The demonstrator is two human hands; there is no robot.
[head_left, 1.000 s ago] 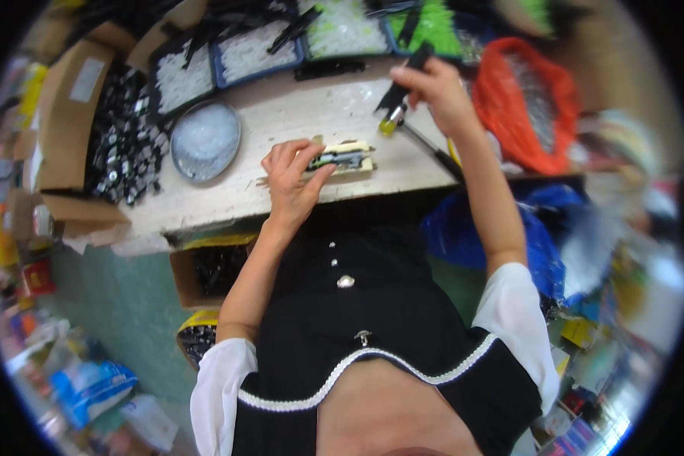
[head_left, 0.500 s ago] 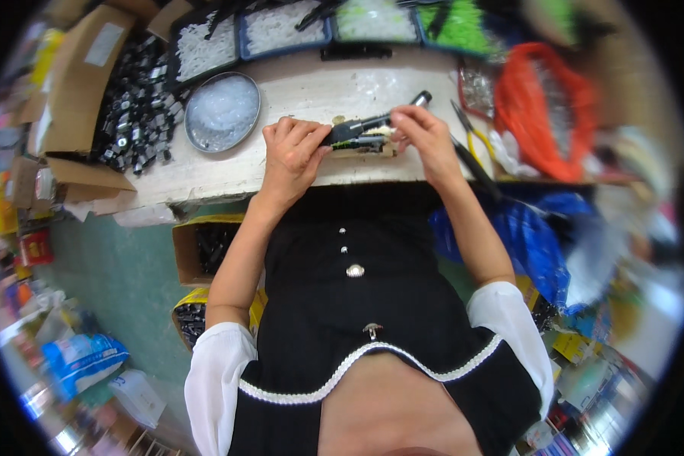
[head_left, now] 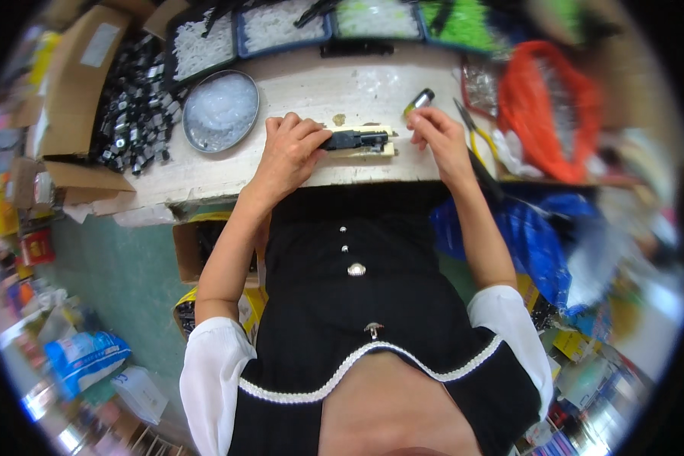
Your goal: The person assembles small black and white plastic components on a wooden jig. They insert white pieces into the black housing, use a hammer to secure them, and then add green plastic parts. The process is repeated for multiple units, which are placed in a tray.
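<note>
On the bench in front of me lies a cream-coloured holder point(head_left: 387, 150) with a slim black plastic part point(head_left: 357, 140) set lengthwise in it. The left end of that black part is under the fingers of my left hand point(head_left: 287, 156), which is closed on it. My right hand point(head_left: 442, 144) hovers just right of the holder, apart from it. Its fingers are curled in a pinch; anything small between them cannot be made out. Beyond those fingertips is a short dark tube with a silvery end point(head_left: 419, 101).
Yellow-handled pliers point(head_left: 479, 137) and a red plastic bag point(head_left: 509, 91) are to the right. At left stand a round metal dish point(head_left: 256, 114) of clear pieces and a cardboard box point(head_left: 72, 95) beside heaped black parts point(head_left: 140, 114). Trays of white and green pieces point(head_left: 285, 53) line the back.
My right hand has come off the black part and moved right. The black part, tilted up before, now lies level in the holder. My left hand has stayed nearly in place.
</note>
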